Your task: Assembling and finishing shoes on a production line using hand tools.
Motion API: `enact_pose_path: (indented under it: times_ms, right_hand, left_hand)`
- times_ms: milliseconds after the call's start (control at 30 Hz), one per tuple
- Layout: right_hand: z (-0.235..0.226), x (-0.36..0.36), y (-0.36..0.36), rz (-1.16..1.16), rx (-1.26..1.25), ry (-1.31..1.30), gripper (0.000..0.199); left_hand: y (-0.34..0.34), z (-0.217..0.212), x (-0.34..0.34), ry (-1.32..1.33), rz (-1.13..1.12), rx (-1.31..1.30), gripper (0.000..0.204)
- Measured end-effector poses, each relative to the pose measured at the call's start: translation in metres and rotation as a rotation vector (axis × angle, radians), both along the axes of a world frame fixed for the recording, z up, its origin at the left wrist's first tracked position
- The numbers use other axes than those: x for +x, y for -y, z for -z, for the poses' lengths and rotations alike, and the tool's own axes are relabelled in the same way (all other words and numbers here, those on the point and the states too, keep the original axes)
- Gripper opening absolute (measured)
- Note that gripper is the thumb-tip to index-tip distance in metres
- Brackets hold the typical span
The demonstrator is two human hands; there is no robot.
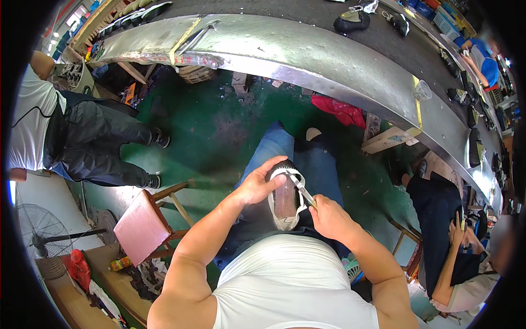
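In front of my lap is a shoe upper on a last (286, 202), turned bottom up, with a brown insole face, a pale lining edge and a dark toe pointing away from me. My left hand (258, 185) is closed around its toe end, the thumb lying over the bottom. Metal pincers (304, 192) slant from my right hand (332, 217) to the upper's edge near the toe. The fingers of that hand are wrapped around the handles. Whether the jaws grip the edge is too small to tell.
A long metal-edged bench (263, 46) curves across ahead, with several shoes (352, 21) on it. To my left are a standing person (98, 137), a stool (141, 226) and a fan (41, 236). Another person (438, 219) sits at the right. Red cloth (338, 111) lies beneath the bench.
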State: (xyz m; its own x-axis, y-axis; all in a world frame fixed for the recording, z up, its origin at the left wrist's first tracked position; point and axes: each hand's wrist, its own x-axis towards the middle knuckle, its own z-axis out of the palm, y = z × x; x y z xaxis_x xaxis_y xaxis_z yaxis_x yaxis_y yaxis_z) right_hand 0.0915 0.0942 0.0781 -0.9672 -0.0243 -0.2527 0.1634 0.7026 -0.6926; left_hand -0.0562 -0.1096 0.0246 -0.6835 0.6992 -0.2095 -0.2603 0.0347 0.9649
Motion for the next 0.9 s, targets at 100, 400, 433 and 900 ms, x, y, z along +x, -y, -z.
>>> enact_pose_path:
  times_ms: [100,400,433,900]
  right_hand:
    - [-0.018,-0.008,-0.002,-0.075,0.124,0.175,0.022]
    - [-0.023,-0.017,0.000,0.176,-0.404,-0.204,0.021]
    - [-0.019,-0.023,0.001,0.138,-0.245,-0.191,0.028]
    - [0.065,-0.015,0.005,0.307,-0.599,0.146,0.034]
  left_hand:
    - [-0.006,-0.001,0.000,0.101,-0.044,-0.033,0.044]
    - [-0.010,0.003,-0.005,0.057,-0.047,-0.074,0.047]
    - [-0.008,0.005,-0.006,0.059,-0.025,-0.063,0.050]
    - [0.005,0.012,0.031,-0.270,0.052,-0.245,0.076]
